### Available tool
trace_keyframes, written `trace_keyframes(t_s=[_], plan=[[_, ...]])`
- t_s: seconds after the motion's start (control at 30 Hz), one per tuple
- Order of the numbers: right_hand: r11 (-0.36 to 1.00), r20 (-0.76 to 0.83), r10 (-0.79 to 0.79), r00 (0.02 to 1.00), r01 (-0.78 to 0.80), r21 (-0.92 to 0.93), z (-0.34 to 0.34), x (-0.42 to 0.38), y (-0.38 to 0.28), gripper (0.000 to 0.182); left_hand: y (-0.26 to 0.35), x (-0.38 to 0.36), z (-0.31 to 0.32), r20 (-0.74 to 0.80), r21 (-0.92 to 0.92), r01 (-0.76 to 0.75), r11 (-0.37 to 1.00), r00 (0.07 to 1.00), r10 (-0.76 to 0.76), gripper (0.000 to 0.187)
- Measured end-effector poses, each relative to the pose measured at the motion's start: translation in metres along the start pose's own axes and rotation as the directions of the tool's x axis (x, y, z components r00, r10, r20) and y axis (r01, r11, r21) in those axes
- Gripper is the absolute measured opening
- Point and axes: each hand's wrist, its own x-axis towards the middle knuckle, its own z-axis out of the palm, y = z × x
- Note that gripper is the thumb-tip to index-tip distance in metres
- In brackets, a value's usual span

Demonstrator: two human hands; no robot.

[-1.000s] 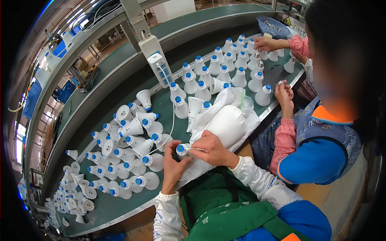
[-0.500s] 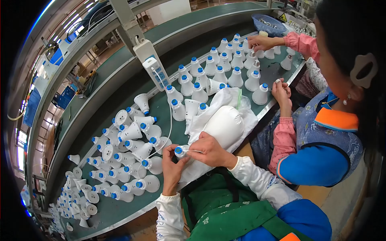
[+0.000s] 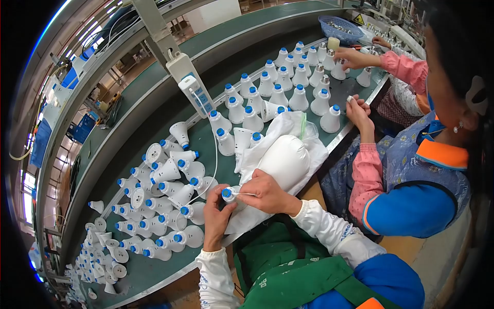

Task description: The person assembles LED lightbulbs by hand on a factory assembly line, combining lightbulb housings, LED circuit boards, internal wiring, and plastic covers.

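Observation:
My left hand (image 3: 217,219) is closed around a white bulb housing (image 3: 237,202), its blue-ringed neck (image 3: 228,193) tilted up toward me. My right hand (image 3: 268,193) pinches a thin white stick (image 3: 247,194) whose tip meets the side of that neck. What the stick is exactly, I cannot make out. Just beyond my right hand lies a plump white bag (image 3: 288,157) on a sheet of clear plastic (image 3: 304,129). Left of my hands, many similar bulb housings (image 3: 189,236) lie on their sides on the green belt (image 3: 154,275).
Upright bulb housings (image 3: 278,95) stand in rows beyond the bag. A white power strip (image 3: 189,85) hangs over the belt, its cable (image 3: 218,159) running down among the housings. At right, a co-worker's hand (image 3: 355,59) is over metal-capped bulbs. A blue basket (image 3: 339,30) stands farther back.
My hands keep nearly the same hold on the housing and stick. The co-worker's far hand has shifted right, away from one metal-capped bulb. The view has moved slightly.

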Motion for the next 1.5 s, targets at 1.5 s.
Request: trace_keyframes(t_s=[1.5], plan=[[1.000, 0.023, 0.024, 0.999, -0.024, 0.004, 0.003, -0.001, 0.005, 0.020, 0.002, -0.001, 0.000, 0.047, 0.011, -0.063, 0.998, 0.997, 0.062, 0.057]])
